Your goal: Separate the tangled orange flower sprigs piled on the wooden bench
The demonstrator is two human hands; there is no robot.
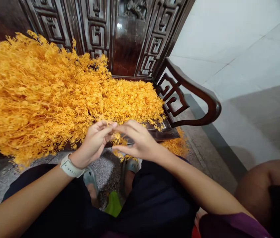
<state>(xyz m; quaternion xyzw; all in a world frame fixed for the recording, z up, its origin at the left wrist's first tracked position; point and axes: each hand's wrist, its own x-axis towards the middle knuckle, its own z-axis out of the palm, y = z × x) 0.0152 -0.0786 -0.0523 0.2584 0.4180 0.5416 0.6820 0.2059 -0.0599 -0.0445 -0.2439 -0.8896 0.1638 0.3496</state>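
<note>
A big heap of orange plastic sprigs [43, 96] lies piled on a dark carved wooden bench [132, 39]. My left hand [94, 142], with a white watch at the wrist, and my right hand [140, 140] meet just in front of the heap. Both are closed in a pinch on a small orange sprig [117, 138] held between the fingertips. The sprig hangs above my lap and feet.
The bench's curved armrest [194, 96] juts out to the right of the heap. A few orange sprigs [177, 145] lie on the speckled floor below it. Pale floor tiles [241, 49] spread to the right. Another person's knee [261, 188] shows at lower right.
</note>
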